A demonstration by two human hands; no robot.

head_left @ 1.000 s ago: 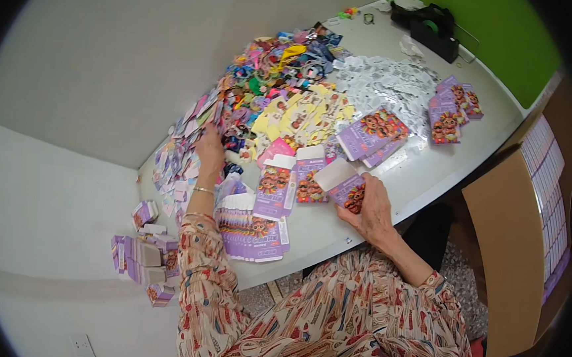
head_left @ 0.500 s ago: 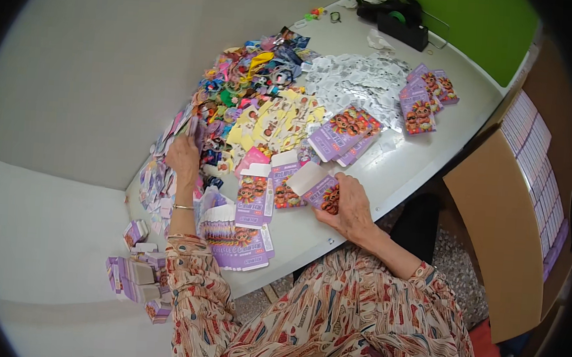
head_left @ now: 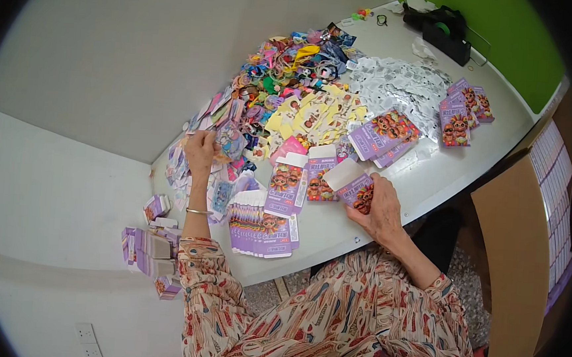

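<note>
My right hand (head_left: 382, 210) grips a small purple carton (head_left: 358, 191) with a cartoon print, its white end flap standing open. On the left, my left hand (head_left: 199, 151) pinches a thin, shiny packet with a coloured picture (head_left: 230, 141) above a heap of pastel cards and packets (head_left: 179, 168). Between the hands lie an open-flapped purple carton (head_left: 285, 185), another behind it (head_left: 321, 174), and a fanned stack of flat purple cartons (head_left: 256, 226). A pink piece (head_left: 289, 149) rests just beyond them.
Heaps of small coloured trinkets (head_left: 266, 77), yellow cards (head_left: 310, 117) and silvery-white packets (head_left: 399, 83) cover the far table. Purple cartons lie mid-table (head_left: 387, 134) and far right (head_left: 459, 118). A black tape dispenser (head_left: 445, 40) stands behind. A cardboard box (head_left: 509, 260) full of cartons stands right; more cartons (head_left: 151, 252) sit left.
The view has swung left, so the table appears farther right. My left hand has drawn a picture packet up from the heap, its printed face now showing. My right hand keeps its carton.
</note>
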